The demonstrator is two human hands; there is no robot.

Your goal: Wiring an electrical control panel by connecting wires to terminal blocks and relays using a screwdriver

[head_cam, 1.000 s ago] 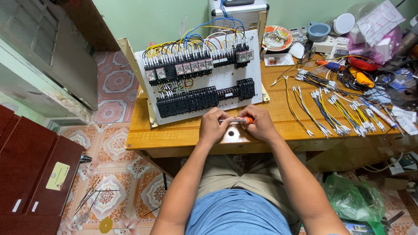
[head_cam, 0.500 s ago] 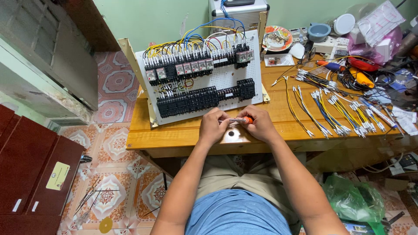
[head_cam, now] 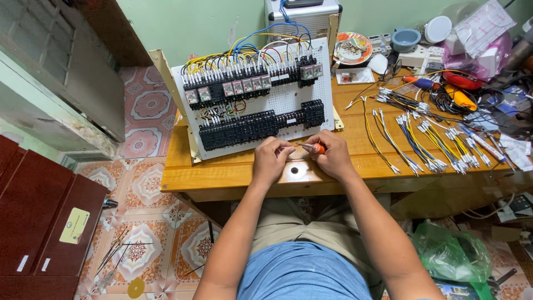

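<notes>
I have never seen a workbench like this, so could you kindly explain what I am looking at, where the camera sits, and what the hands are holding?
There is no machine here: a person is working with two bare hands, filmed by a camera on their head that looks down.

The left hand and right hand meet at the near edge of a wooden table. The right hand holds a small screwdriver with an orange handle, its tip pointing towards the left hand.

Behind them leans a white perforated panel carrying rows of black terminal blocks and coloured wiring. To the right lie bundles of cut wires.
</notes>
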